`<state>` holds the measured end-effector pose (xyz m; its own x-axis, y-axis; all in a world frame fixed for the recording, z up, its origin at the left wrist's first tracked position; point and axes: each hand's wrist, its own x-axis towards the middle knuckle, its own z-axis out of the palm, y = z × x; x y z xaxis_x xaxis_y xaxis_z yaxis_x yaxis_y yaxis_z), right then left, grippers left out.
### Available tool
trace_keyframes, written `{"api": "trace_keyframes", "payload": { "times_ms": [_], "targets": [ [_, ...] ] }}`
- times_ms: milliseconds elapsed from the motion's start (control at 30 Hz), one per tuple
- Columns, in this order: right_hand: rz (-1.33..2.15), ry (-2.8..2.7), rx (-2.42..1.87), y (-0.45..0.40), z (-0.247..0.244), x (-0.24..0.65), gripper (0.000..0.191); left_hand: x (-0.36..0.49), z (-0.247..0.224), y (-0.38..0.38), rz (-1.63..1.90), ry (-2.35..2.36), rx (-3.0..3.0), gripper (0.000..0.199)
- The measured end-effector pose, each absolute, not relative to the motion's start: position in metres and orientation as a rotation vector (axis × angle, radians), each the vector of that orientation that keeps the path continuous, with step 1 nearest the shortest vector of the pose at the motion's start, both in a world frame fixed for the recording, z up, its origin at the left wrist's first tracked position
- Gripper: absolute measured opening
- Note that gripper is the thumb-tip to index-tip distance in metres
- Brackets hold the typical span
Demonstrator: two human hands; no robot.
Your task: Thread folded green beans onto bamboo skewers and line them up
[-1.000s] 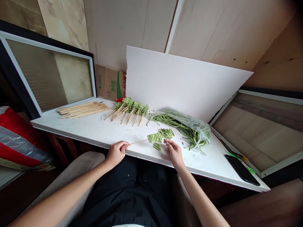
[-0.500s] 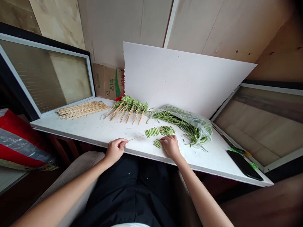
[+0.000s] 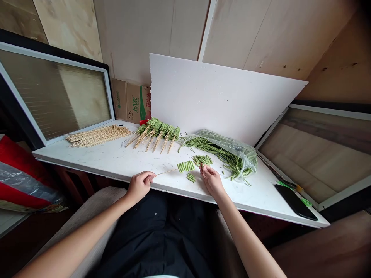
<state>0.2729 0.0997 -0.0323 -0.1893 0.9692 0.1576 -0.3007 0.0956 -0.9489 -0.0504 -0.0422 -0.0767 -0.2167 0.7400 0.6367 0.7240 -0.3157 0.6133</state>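
My left hand (image 3: 141,185) pinches the bare end of a thin wooden skewer (image 3: 166,172) at the table's front edge. Several short green bean pieces (image 3: 186,166) are threaded side by side on its far end. My right hand (image 3: 211,179) is closed on a short bean piece (image 3: 202,165), just right of the skewer's tip and apart from the threaded row. A few loose cut pieces (image 3: 191,177) lie below the row. Behind my right fingers is a heap of small bean bits (image 3: 207,158).
Bare skewers (image 3: 98,136) lie at the left of the white table (image 3: 116,162). Filled bean skewers (image 3: 159,130) are stacked at the back. A plastic bag of long beans (image 3: 232,150) lies right of centre. A black phone (image 3: 295,202) rests at the right edge.
My right hand has lifted from the loose cut pieces with one bean piece and turned its fingers up near the skewer's tip. My left hand still holds the skewer.
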Motion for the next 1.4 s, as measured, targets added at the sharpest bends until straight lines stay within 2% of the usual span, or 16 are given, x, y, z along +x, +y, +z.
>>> {"api": "trace_keyframes", "payload": {
  "times_ms": [233,600,1400],
  "targets": [
    [1.484,-1.184,-0.773,0.0907,-0.0221,0.2723,0.044,-0.0501,-0.0772,-0.0434,1.608,1.82,1.974,0.022],
    [1.514,-1.17,-0.774,0.0906,-0.0225,0.2727,0.037,-0.049,-0.0745,-0.0439,1.658,1.806,1.985,0.021],
    [1.534,-1.144,-0.746,0.0943,-0.0261,0.273,0.034,-0.0491,-0.0767,-0.0431,1.632,1.831,1.992,0.019]
  ]
}}
